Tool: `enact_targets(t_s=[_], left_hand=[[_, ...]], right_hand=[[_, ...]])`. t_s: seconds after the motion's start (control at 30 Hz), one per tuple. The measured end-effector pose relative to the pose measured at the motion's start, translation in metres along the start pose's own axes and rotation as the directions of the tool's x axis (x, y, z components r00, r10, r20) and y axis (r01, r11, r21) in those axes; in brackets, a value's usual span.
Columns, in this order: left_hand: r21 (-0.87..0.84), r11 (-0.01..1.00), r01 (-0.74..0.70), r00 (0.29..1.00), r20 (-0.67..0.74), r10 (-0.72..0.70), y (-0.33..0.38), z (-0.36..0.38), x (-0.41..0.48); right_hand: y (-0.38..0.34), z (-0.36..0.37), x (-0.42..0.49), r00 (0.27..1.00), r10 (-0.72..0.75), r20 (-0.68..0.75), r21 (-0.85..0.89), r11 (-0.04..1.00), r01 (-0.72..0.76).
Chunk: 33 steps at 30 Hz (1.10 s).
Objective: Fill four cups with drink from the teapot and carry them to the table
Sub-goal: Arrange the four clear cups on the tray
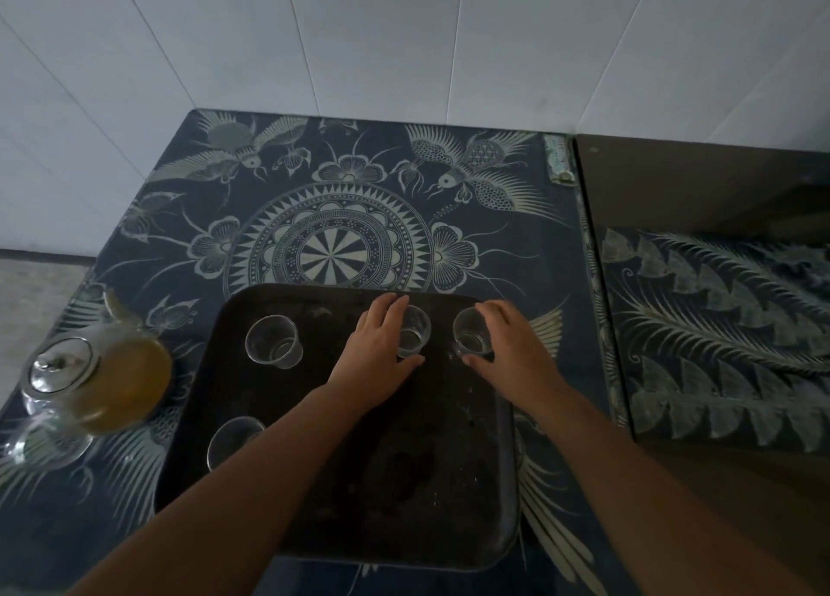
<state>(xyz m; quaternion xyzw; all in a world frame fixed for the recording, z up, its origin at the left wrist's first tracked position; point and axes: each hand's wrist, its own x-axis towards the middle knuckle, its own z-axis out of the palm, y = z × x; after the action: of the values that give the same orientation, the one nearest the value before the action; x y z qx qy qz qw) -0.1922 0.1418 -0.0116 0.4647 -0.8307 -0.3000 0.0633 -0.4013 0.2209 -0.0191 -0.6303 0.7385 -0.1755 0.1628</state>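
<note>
Gripping the upright middle cup (414,331) is the left hand (379,353); the right hand (509,348) grips the end cup (470,335). Beside the tray (404,469), the teapot (96,382) points its spout at the wall (404,33).

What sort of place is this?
Probably a home kitchen or tea corner: white tiled walls, a table with patterned blue cloth, and a glass teapot beside a tray of cups.
</note>
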Motion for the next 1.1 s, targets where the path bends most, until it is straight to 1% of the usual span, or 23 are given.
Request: enact_targets(t_s=[0.23, 0.33, 0.6, 0.7, 0.9, 1.1], left_hand=[[-0.058, 0.998, -0.019, 1.000, -0.019, 0.018, -0.011, 0.001, 0.004], [-0.086, 0.996, -0.036, 0.999, 0.007, 0.037, -0.013, 0.001, 0.004], [-0.083, 0.993, -0.085, 0.993, 0.076, 0.091, -0.018, -0.007, 0.005], [-0.090, 0.991, -0.104, 0.989, 0.094, 0.113, -0.019, -0.009, 0.006], [-0.110, 0.990, -0.092, 0.990, 0.096, 0.103, -0.024, -0.005, 0.006], [-0.108, 0.990, -0.089, 0.983, 0.149, 0.105, -0.027, -0.003, 0.004]], right_hand=[[-0.004, 0.002, 0.000, 0.999, 0.024, -0.035, 0.011, 1.000, -0.024], [-0.009, 0.004, -0.004, 0.999, 0.026, -0.020, 0.016, 1.000, -0.026], [-0.029, 0.022, -0.034, 1.000, 0.003, 0.018, 0.046, 0.999, -0.004], [-0.040, 0.029, -0.045, 0.999, -0.006, 0.037, 0.082, 0.997, 0.003], [-0.061, 0.042, -0.074, 0.998, -0.020, 0.058, 0.118, 0.993, 0.013], [-0.079, 0.054, -0.093, 0.997, -0.023, 0.080, 0.151, 0.988, 0.011]])
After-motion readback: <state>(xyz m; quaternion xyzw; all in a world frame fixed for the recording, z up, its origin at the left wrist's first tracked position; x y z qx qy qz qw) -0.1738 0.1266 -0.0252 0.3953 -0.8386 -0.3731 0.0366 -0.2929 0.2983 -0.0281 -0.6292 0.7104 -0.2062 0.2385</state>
